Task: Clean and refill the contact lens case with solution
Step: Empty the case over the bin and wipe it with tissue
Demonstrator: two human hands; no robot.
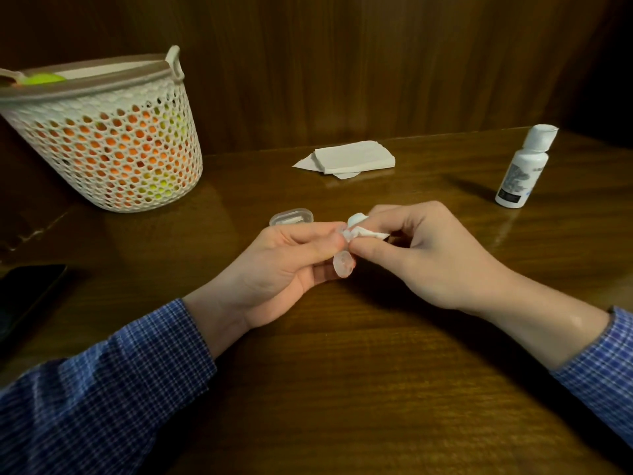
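My left hand (291, 265) pinches a small clear contact lens case (343, 264) between thumb and fingers, just above the wooden table (342, 371). One round well of the case hangs below my fingertips. My right hand (421, 255) grips a crumpled white tissue (363, 229) and presses it against the upper part of the case. A white solution bottle (522, 168) with its flip cap open stands upright at the far right. A clear lid-like plastic piece (291, 217) lies on the table just behind my left fingers.
A stack of folded white tissues (352, 157) lies at the back centre. A white perforated basket (113, 138) with orange and green items stands at the back left. A dark phone (24, 296) rests at the left edge. A wooden wall runs behind.
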